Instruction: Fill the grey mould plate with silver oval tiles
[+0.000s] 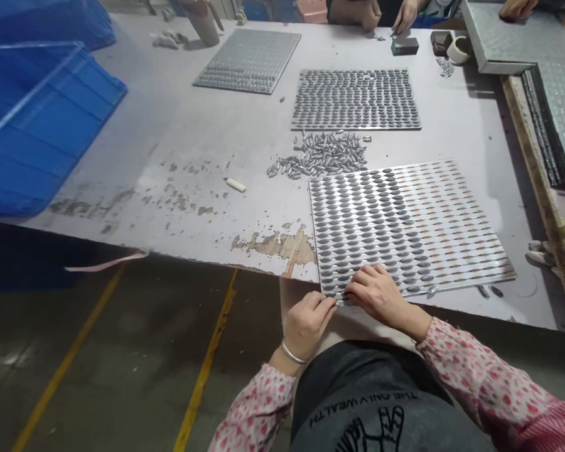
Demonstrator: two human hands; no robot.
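Note:
A slotted white tray [456,220] lies at the table's near edge, its left half filled with grey oval metal pieces, its right half bare. My left hand [307,325] pinches the tray's near left corner, fingers curled at the edge. My right hand [379,294] rests on the tray's front rows, fingertips pressing on the grey pieces there. A loose heap of grey pieces [322,156] lies just beyond the tray.
Two more filled trays [355,100] [249,59] lie farther back. A blue crate [37,119] stands at the left. Another person's hands [381,16] work at the far edge. Framed panels [513,37] sit at the right. A small white stub [235,184] lies mid-table.

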